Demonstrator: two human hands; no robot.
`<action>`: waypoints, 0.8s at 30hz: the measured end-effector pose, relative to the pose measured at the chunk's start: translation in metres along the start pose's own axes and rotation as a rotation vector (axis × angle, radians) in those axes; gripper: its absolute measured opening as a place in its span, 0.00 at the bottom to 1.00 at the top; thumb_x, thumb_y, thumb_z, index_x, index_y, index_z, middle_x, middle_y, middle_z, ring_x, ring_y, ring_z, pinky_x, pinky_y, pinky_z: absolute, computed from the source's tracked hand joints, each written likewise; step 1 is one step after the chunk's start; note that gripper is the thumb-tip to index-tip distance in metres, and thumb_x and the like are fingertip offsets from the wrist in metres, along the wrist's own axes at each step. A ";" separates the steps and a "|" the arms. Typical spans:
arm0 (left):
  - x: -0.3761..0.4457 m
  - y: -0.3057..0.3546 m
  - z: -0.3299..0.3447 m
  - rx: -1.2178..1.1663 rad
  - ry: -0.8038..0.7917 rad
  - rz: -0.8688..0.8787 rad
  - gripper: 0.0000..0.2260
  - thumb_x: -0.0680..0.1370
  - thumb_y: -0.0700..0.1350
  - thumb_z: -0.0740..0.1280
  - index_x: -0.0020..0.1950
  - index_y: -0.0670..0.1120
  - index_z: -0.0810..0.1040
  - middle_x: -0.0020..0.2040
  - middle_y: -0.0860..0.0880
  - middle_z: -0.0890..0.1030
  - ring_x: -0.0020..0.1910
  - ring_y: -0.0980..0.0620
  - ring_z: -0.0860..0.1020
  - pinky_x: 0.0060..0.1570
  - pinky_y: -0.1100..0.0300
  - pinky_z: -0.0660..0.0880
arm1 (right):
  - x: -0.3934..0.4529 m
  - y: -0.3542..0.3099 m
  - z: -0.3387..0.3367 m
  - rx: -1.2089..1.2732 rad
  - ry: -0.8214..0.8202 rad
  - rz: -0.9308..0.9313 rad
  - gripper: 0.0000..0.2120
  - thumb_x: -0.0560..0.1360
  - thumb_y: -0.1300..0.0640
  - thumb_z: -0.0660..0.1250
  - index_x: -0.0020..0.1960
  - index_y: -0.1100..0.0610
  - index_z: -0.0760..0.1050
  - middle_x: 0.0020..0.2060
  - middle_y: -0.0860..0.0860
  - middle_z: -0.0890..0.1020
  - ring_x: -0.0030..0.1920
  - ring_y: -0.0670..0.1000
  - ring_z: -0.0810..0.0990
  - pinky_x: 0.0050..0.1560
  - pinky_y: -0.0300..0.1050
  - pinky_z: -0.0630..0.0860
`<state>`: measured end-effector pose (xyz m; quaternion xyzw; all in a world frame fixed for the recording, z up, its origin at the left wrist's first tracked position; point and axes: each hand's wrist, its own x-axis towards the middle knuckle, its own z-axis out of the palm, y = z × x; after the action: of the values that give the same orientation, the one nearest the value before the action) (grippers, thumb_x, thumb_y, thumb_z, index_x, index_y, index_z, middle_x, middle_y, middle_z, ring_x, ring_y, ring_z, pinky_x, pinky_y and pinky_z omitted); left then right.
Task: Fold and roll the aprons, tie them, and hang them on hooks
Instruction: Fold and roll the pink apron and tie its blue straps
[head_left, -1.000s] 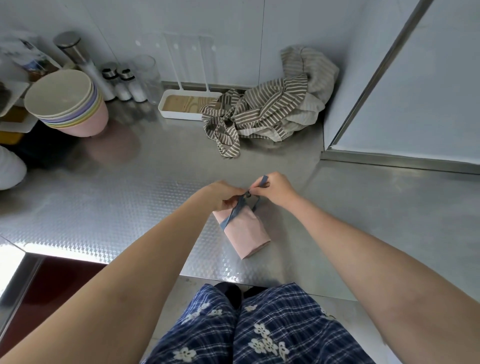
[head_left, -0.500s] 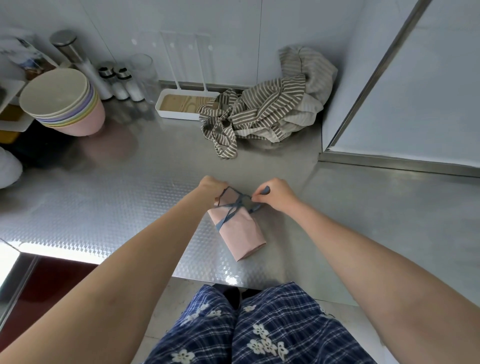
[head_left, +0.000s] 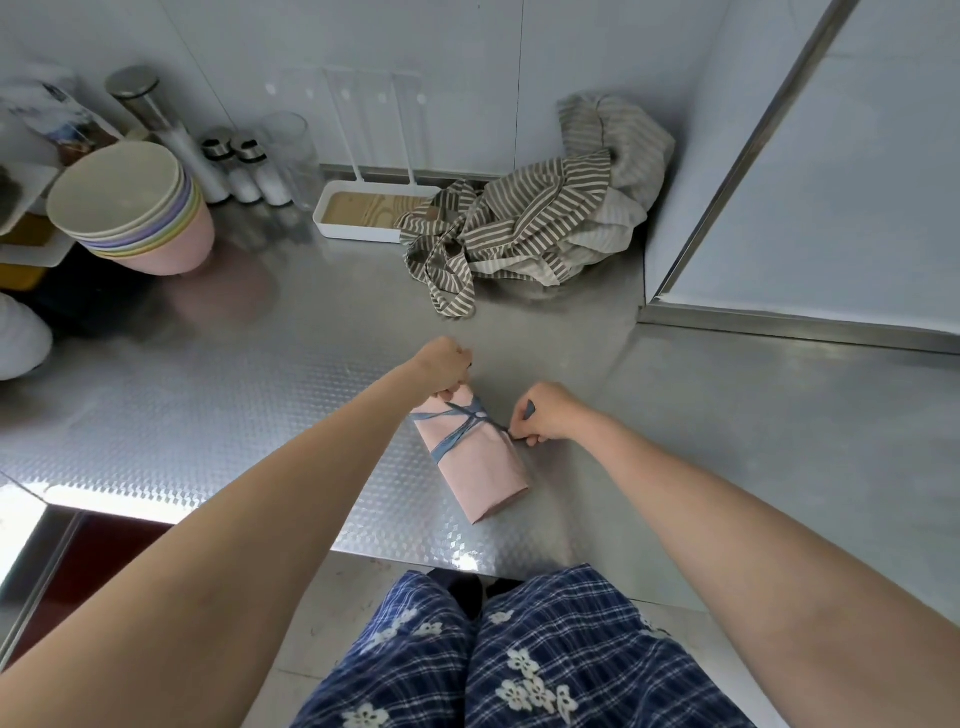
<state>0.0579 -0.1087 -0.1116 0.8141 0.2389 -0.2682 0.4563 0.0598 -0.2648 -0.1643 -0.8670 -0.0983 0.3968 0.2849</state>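
A pink apron (head_left: 480, 467), folded and rolled into a bundle, lies on the steel counter (head_left: 208, 395) near its front edge. Blue straps (head_left: 457, 421) cross over the bundle's far end. My left hand (head_left: 445, 364) grips one strap end at the bundle's far left corner. My right hand (head_left: 545, 413) pinches the other strap end just right of the bundle, and the strap runs taut between the hands. A second apron (head_left: 530, 223), brown and white striped, lies crumpled at the back of the counter against the wall corner.
A stack of pastel bowls (head_left: 135, 208) stands at the back left, with shakers (head_left: 244, 169) and a clear jar (head_left: 293, 150) behind. A white tray with a rack (head_left: 363, 210) sits beside the striped apron. A steel-framed panel (head_left: 779, 322) borders the right.
My hands have drawn apart, left hand to the far left, right hand to the right. The blue straps went from a loose loop above the bundle to tight across it.
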 end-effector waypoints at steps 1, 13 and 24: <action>0.000 0.000 -0.001 0.062 0.002 0.001 0.17 0.82 0.41 0.53 0.34 0.43 0.66 0.30 0.46 0.70 0.26 0.52 0.69 0.27 0.65 0.65 | -0.002 -0.003 -0.002 0.058 -0.027 0.015 0.04 0.72 0.64 0.68 0.40 0.58 0.79 0.28 0.52 0.77 0.23 0.42 0.73 0.32 0.35 0.74; -0.008 0.010 -0.016 0.027 -0.026 0.037 0.15 0.82 0.44 0.54 0.35 0.44 0.66 0.30 0.45 0.69 0.25 0.51 0.63 0.28 0.64 0.58 | -0.010 -0.048 -0.022 1.121 0.027 -0.069 0.14 0.75 0.69 0.59 0.32 0.59 0.66 0.21 0.52 0.73 0.30 0.51 0.75 0.31 0.38 0.69; -0.016 0.008 -0.017 -0.422 -0.196 -0.099 0.09 0.81 0.40 0.57 0.42 0.43 0.68 0.46 0.44 0.73 0.40 0.44 0.76 0.49 0.48 0.77 | -0.009 -0.053 -0.016 0.972 -0.051 -0.075 0.08 0.73 0.74 0.60 0.40 0.65 0.73 0.28 0.55 0.73 0.26 0.46 0.67 0.20 0.33 0.60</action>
<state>0.0543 -0.1000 -0.0889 0.6581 0.2837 -0.3121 0.6238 0.0686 -0.2321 -0.1196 -0.6194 0.0601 0.4073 0.6684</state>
